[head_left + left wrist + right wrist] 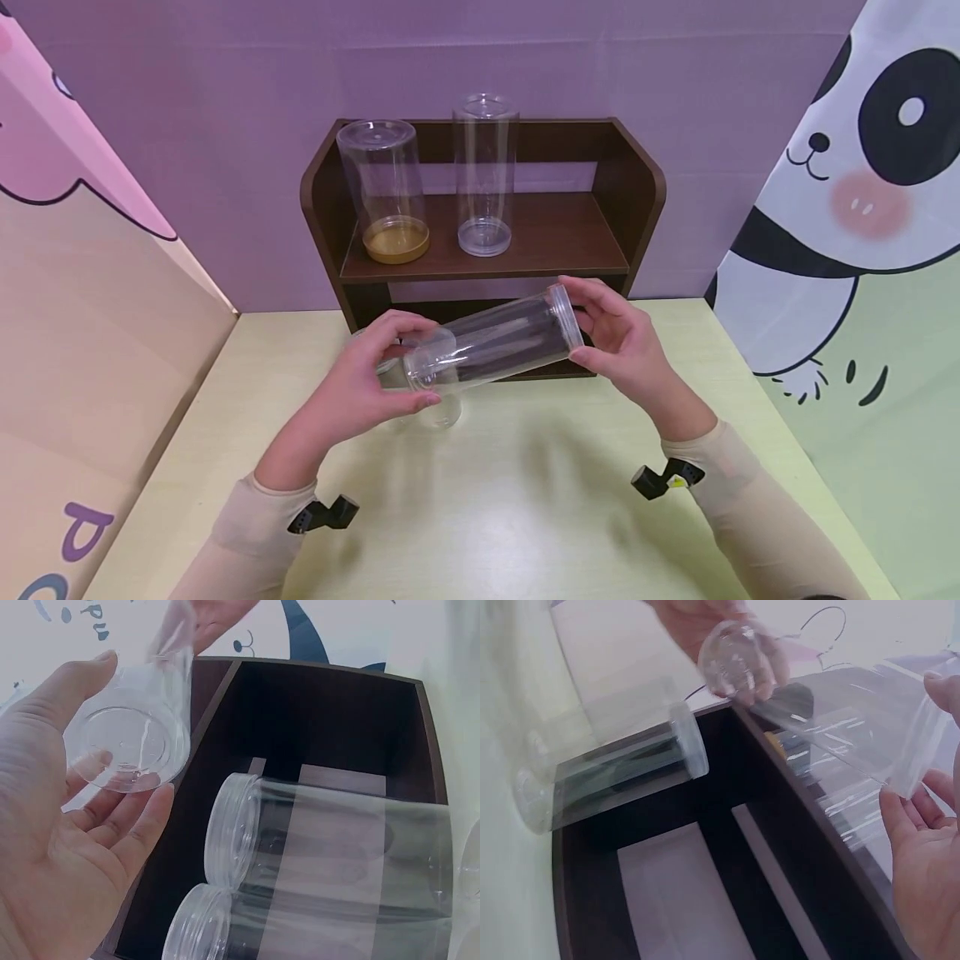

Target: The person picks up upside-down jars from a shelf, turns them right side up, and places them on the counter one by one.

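Note:
Both hands hold a clear plastic jar (pixel 502 337) in the air, tilted with its right end higher, in front of the shelf. My left hand (pixel 352 387) grips the base end, thumb below and fingers above in the head view. Its round bottom (pixel 124 746) shows in the left wrist view. At the other end, my right hand (pixel 626 350) pinches the clear ribbed lid (pixel 565 317) between thumb and fingers. Behind the left hand, more clear jars (pixel 345 847) stand on the table, lids up, partly hidden in the head view.
A dark brown shelf (pixel 555 237) stands against the purple backdrop. On its upper board, a wide clear jar (pixel 386 179) rests upside down on a gold lid, and a slimmer one (pixel 486 167) on a clear lid. Cartoon-printed panels flank the pale table (pixel 480 508).

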`<action>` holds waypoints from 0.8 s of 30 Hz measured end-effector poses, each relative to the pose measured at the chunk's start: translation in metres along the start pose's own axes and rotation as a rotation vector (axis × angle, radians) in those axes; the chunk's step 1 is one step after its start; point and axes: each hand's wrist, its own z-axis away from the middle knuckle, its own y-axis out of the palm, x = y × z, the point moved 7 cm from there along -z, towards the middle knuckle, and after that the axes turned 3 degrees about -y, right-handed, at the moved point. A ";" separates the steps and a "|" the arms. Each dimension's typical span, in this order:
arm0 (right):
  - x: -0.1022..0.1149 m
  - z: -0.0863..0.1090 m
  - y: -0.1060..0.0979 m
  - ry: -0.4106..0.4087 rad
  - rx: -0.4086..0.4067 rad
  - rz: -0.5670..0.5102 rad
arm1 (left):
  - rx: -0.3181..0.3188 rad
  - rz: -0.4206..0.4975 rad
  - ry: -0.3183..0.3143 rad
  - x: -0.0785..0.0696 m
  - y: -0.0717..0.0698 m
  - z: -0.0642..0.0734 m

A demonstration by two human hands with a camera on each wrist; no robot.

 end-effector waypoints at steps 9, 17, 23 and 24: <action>0.012 -0.016 0.006 -0.016 -0.021 -0.001 | 0.037 -0.029 -0.026 -0.001 0.017 0.003; 0.020 -0.026 0.018 -0.009 0.017 0.003 | 0.087 -0.048 -0.088 0.007 0.038 0.002; 0.021 -0.029 0.027 -0.001 0.059 0.014 | 0.119 -0.027 -0.112 0.010 0.054 0.002; 0.021 -0.030 0.028 0.000 0.065 0.017 | 0.122 -0.017 -0.105 0.011 0.058 0.002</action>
